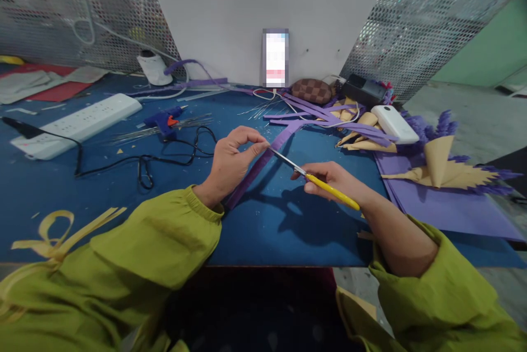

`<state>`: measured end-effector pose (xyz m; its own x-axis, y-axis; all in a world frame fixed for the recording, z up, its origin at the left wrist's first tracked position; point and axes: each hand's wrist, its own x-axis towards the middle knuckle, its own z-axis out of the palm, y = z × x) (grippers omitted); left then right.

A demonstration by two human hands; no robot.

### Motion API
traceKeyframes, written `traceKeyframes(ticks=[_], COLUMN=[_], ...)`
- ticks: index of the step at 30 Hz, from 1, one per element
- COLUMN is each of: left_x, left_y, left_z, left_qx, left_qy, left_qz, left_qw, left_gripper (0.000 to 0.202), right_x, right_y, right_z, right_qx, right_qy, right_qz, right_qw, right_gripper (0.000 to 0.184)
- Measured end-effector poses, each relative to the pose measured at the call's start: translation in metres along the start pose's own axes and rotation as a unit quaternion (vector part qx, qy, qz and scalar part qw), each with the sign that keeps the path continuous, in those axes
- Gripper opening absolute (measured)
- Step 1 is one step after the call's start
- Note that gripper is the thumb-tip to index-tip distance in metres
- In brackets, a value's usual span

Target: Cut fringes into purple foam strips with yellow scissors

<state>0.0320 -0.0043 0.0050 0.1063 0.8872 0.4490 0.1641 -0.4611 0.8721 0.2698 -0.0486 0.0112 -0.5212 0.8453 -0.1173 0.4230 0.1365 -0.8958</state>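
My left hand (233,160) pinches a long purple paper strip (263,162) between thumb and fingers, holding it above the blue table (123,204). My right hand (335,182) grips yellow-handled scissors (317,180). Their metal blades point left and meet the strip's edge right by my left fingertips. The strip runs from near my left wrist up toward a heap of purple strips (325,116).
A white power strip (78,124), a blue glue gun (167,119) with black cord, thin wires and a phone (275,58) propped on the wall lie behind. Tan paper cones (440,162), purple sheets (448,209) and a white device (394,124) crowd the right.
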Motion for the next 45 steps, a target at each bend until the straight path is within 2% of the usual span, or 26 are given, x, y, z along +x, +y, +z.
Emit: traceKeyframes(ticks=[3, 8, 12, 15, 17, 21, 26, 31, 36, 45], left_x=[0.005, 0.012, 0.01, 0.007, 0.005, 0.008, 0.02, 0.029, 0.029, 0.026], left_y=[-0.001, -0.006, -0.01, -0.008, -0.004, 0.005, 0.006, 0.003, 0.003, 0.003], left_z=[-0.003, -0.006, -0.003, -0.002, -0.002, -0.008, -0.019, -0.027, -0.027, -0.024], left_qx=[-0.009, -0.082, -0.13, -0.117, -0.077, 0.034, 0.128, 0.176, 0.171, 0.132], left_qy=[0.016, 0.082, 0.065, 0.066, 0.053, -0.033, -0.085, -0.13, -0.139, -0.07], left_qz=[-0.023, -0.057, -0.072, -0.063, -0.045, 0.028, 0.102, 0.181, 0.157, 0.099], left_qw=[1.0, 0.992, 0.987, 0.989, 0.995, 0.998, 0.983, 0.959, 0.963, 0.984], left_gripper=[0.008, 0.014, 0.023, 0.032, 0.028, 0.009, 0.007, 0.005, 0.013, 0.022], right_x=[0.0, 0.001, 0.001, 0.001, 0.001, 0.001, 0.001, 0.002, 0.002, 0.002], right_y=[0.001, 0.003, 0.002, 0.001, 0.0, 0.0, 0.005, 0.011, 0.01, 0.012], right_z=[-0.001, -0.001, 0.0, 0.0, 0.0, 0.001, 0.0, -0.001, 0.0, -0.001], right_qx=[0.0, 0.003, 0.002, 0.001, 0.004, 0.024, 0.011, -0.011, -0.013, -0.063], right_qy=[-0.004, -0.005, 0.001, -0.003, -0.006, -0.009, -0.009, -0.009, -0.006, 0.0], right_qz=[-0.004, -0.008, -0.006, 0.0, 0.007, 0.014, -0.002, -0.023, -0.014, -0.015], right_qw=[1.0, 1.0, 1.0, 1.0, 1.0, 1.0, 1.0, 1.0, 1.0, 0.998], right_gripper=[0.048, 0.046, 0.048, 0.048, 0.048, 0.045, 0.045, 0.045, 0.043, 0.043])
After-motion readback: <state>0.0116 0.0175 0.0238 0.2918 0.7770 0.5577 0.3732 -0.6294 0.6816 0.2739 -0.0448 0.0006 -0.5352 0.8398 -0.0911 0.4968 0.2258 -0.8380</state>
